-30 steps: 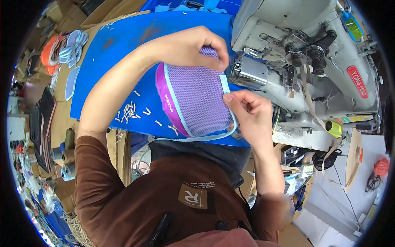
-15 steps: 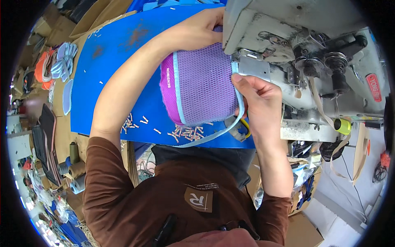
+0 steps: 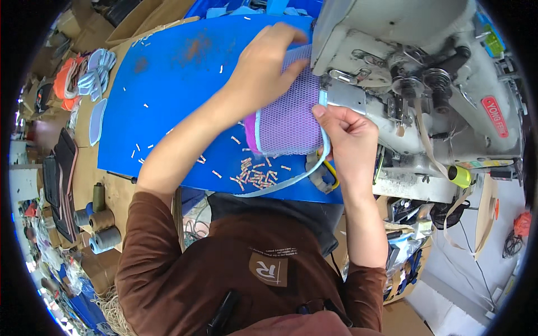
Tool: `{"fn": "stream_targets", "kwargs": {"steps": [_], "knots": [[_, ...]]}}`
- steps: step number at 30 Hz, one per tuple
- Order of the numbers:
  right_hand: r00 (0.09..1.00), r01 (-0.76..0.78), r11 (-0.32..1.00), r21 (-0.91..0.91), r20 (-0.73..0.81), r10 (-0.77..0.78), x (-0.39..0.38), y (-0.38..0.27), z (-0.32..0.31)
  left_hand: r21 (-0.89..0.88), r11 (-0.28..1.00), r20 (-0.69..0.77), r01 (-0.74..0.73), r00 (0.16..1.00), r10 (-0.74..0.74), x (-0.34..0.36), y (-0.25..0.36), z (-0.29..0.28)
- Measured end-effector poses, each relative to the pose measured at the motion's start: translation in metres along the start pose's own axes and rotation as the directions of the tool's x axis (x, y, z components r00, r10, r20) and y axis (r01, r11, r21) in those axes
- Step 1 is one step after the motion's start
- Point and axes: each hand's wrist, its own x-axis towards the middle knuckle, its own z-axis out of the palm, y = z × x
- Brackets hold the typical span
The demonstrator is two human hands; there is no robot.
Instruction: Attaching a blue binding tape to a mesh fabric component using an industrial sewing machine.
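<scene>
See the purple mesh piece (image 3: pixel 288 123) over the blue tabletop (image 3: pixel 168 73), reaching the sewing machine (image 3: pixel 414 33). Trace its visible long axis away from the brown shirt (image 3: pixel 218 252), tilting right, with magenta band (image 3: pixel 250 134) leftward and light-blue binding (image 3: pixel 323 98) machineward. Find that binding pinched between thumb and fingers of the right hand (image 3: pixel 356 131). Over the far part, see the blurred left hand (image 3: pixel 258 73), with thumb and fingers parted; cannot tell whether gripping.

the left forearm (image 3: pixel 193 143) slants far and right, the left hand (image 3: pixel 266 70) slightly blurred, back upward, thumb apart from fingers. nearer and right, the right hand (image 3: pixel 348 134) pinches thumb to curled forefinger, right forearm (image 3: pixel 365 224) pointing far.
</scene>
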Motion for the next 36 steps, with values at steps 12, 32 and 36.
{"fn": "stream_targets", "kwargs": {"steps": [12,32,36], "knots": [[0.984,0.176,0.977,-0.120,0.032,-0.173,-0.002,0.013,-0.007,0.104,0.978,0.167,-0.179,0.973,0.160,-0.037,0.057,-0.021],[0.881,0.472,0.877,-0.093,0.096,-0.464,-0.011,0.045,-0.009,0.214,0.935,0.019,-0.283,0.958,0.285,-0.047,0.078,-0.002],[0.882,0.471,0.881,-0.048,0.055,-0.469,-0.004,0.044,-0.005,0.244,0.934,0.102,-0.261,0.965,0.243,-0.039,0.078,-0.004]]}}
